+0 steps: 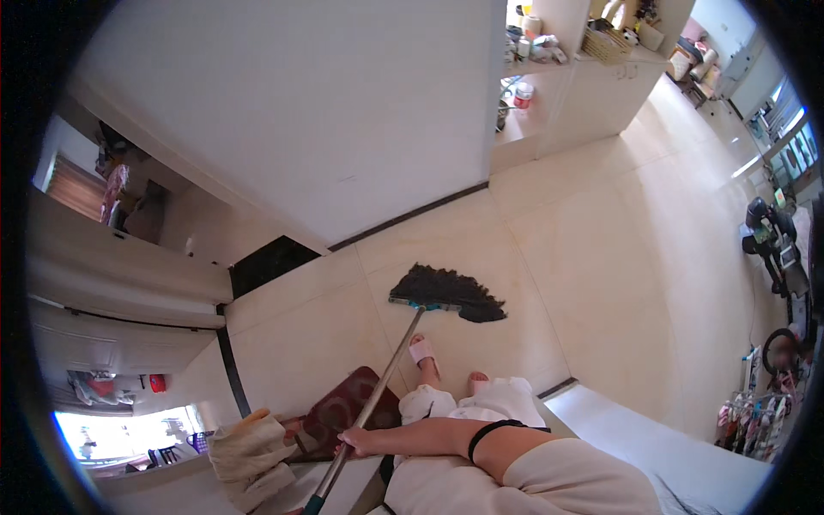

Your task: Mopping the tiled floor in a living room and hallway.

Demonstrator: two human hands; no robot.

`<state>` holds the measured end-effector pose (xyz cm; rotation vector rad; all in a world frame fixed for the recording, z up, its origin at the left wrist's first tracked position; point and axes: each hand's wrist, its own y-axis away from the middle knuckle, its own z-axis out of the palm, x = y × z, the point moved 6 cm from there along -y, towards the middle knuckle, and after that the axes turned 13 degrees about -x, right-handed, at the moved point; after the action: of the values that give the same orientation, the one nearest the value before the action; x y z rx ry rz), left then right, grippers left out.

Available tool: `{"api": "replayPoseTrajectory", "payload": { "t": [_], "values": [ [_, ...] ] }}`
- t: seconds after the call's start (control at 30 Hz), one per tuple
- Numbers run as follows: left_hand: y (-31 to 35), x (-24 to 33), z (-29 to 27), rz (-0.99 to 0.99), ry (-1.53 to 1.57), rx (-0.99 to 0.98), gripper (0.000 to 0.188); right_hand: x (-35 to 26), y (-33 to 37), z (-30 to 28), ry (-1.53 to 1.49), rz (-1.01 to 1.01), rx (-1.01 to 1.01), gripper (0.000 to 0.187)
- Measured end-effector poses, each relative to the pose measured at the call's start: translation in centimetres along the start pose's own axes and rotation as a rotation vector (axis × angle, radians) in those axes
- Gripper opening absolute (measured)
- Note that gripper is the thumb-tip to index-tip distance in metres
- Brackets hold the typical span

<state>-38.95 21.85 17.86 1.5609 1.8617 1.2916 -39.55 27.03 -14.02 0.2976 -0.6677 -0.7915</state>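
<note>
My right hand [354, 440] is closed around the metal handle [390, 365] of a mop, its forearm crossing from the lower right with a black band on it. The mop's dark, shaggy head [442, 290] lies spread on the tiled floor beyond my feet, joined to the handle by a teal clamp [425, 306]. Down at the lower edge, the handle's near end has a teal grip [315, 504]. Only a sliver of what seems to be my left hand shows beside that grip, and its fingers are cut off from view.
Pink slippers [421, 350] are on my feet. A dark red mat [348, 408] and beige cloth [249, 455] lie left of the handle. Ahead stands a white wall [326, 112] with dark skirting; open shelves [536, 94] are beyond. Cluttered items [760, 421] line the right side.
</note>
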Motion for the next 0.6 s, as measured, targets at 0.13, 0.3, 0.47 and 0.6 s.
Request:
{"api": "replayPoseTrajectory", "payload": {
  "t": [0.13, 0.3, 0.47, 0.6],
  "values": [
    [-5.1, 4.1, -4.4, 0.013, -0.159, -0.036, 0.029, -5.8, -3.7, 1.7, 0.143, -0.069, 0.100, 0.013],
    [-16.8, 9.5, -10.9, 0.131, -0.140, -0.058, 0.028, -19.4, -6.6, 7.4, 0.324, -0.294, -0.056, 0.014],
    [-27.0, 26.9, -12.7, 0.428, -0.465, -0.052, 0.030, -36.5, -2.4, 9.4, -0.309, -0.742, -0.043, 0.014],
    [-29.0, 39.7, -8.9, 0.699, -0.488, -0.143, 0.028, -45.7, 7.3, 10.8, -0.097, -0.933, 0.007, 0.016]
  ]
}}
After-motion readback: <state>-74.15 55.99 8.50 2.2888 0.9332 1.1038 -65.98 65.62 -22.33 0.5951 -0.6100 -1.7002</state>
